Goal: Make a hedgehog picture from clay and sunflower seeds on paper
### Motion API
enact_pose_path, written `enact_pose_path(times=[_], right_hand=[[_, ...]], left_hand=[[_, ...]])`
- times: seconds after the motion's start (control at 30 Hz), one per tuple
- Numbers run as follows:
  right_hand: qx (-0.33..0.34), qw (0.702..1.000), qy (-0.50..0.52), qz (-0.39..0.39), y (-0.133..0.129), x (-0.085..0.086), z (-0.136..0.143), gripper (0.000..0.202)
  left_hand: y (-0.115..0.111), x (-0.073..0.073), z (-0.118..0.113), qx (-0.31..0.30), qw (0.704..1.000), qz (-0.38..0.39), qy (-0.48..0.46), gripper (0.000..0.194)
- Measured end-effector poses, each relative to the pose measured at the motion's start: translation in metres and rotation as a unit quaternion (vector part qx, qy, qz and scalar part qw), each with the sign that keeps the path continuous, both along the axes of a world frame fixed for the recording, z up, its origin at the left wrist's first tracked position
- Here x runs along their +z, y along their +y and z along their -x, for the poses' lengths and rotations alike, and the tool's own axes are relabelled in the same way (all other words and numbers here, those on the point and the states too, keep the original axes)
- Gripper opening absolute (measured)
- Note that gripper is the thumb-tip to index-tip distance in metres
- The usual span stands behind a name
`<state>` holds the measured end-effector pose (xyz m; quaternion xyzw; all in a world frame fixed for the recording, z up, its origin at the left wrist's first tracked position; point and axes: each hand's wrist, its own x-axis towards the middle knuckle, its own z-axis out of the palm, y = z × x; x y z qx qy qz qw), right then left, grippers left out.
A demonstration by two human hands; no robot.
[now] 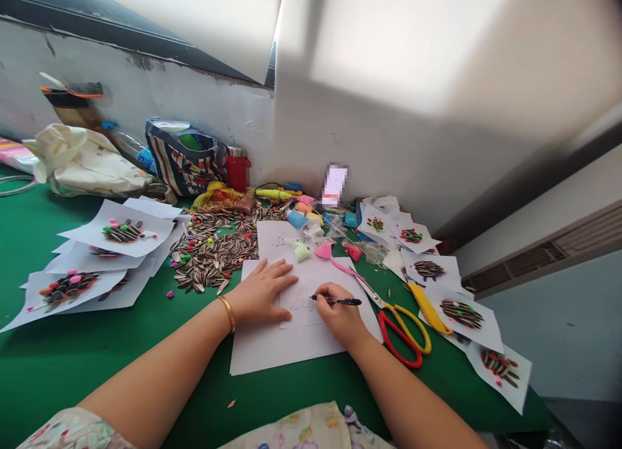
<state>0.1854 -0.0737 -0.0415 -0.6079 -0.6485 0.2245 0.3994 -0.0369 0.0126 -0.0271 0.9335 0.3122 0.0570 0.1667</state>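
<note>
R hand (340,318) closed round blk pen (348,301), tip at outline sketch (300,300). L hand (265,293) flat, fingers spread, on paper (272,353), mid of surface (194,387), btwn near & far edges. Step (judged): drawing; next stroke prob. needs paper steady.

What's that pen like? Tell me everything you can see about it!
The pen is thin, straight and mostly black, and looks like plastic. The right hand pinches it between thumb and fingers, which cover part of its middle. It lies slanted, almost flat, above the white paper. Its narrow tip points left at a faint drawing, and its back end sticks out to the right of the fingers. Whether the tip touches the paper is too small to tell.
</note>
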Motion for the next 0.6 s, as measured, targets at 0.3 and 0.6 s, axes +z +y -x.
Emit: enact_pose_path(times=[0.3,0.6], right_hand=[[0.003,1.0,-0.009,0.008,0.0002,-0.0006,0.0009,0.013],[0.006,1.0,-0.011,-0.004,-0.0039,0.0016,0.0016,0.013]], left_hand=[[0.0004,-0.001,0.0004,-0.003,1.0,0.0,0.009,0.085],[-0.0004,0.0012,0.0008,-0.001,1.0,0.004,0.014,0.084]])
